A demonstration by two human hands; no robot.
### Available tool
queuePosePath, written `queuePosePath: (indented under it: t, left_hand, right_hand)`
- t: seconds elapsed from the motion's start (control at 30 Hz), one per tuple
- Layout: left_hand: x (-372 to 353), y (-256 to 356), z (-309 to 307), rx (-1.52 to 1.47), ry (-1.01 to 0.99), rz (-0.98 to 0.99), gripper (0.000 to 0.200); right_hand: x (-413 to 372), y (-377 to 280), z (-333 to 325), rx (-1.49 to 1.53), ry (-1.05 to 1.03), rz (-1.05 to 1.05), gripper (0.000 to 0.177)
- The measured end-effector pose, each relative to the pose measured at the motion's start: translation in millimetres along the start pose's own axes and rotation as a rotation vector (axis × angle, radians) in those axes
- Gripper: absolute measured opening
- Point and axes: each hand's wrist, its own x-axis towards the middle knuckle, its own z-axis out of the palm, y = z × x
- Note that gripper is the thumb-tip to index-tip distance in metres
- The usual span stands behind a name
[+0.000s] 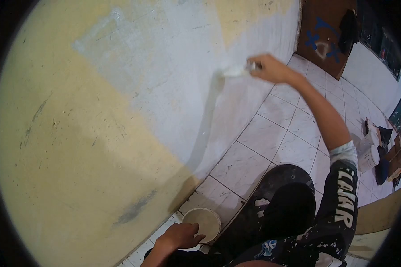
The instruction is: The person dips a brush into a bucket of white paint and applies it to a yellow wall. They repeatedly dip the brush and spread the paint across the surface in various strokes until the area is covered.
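Observation:
My right hand (268,69) is closed round the handle of a brush (236,70), whose pale head lies at the wall. White paint (178,58) covers part of the yellow wall (75,155), and a long shadow of the arm falls across it. Lower down, my left hand (182,236) is at the near rim of a round bucket (202,213) on the floor. Its fingers are bent over the rim, and the thumb side is partly hidden. The bucket's inside looks pale beige.
A tiled floor (258,138) runs along the wall. Under my legs is a dark rounded board or seat (294,173). A brown door (325,35) with blue marks stands at the back right, and a white bucket (369,159) and dark items lie at the right.

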Motion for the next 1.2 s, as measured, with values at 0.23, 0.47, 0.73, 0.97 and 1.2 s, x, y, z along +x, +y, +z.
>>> queuePosePath:
  t: [0.23, 0.47, 0.73, 0.97, 1.2]
  left_hand:
    - [3.2, -3.4, -2.3, -0.011, -0.007, -0.005, 0.046]
    - [3.7, -7.0, -2.8, -0.025, -0.015, 0.001, 0.045]
    - [-1.6, -8.9, -1.6, -0.005, 0.006, 0.005, 0.046]
    - [-11.7, -5.0, 17.8, 0.046, 0.155, 0.108, 0.039]
    - [-51.9, -5.9, 30.0, -0.083, 0.224, 0.080, 0.033]
  right_hand:
    - [64.6, -29.3, -133.2, -0.069, 0.450, -0.118, 0.018]
    - [62.9, -62.2, -130.1, -0.113, 0.664, -0.034, 0.017]
    - [-34.0, -5.8, 96.2, 0.181, 0.396, 0.112, 0.027]
    - [-84.8, -24.6, 113.7, 0.301, -0.410, 0.265, 0.020]
    - [-79.8, -152.1, 182.9, 0.258, -0.976, -0.186, 0.026]
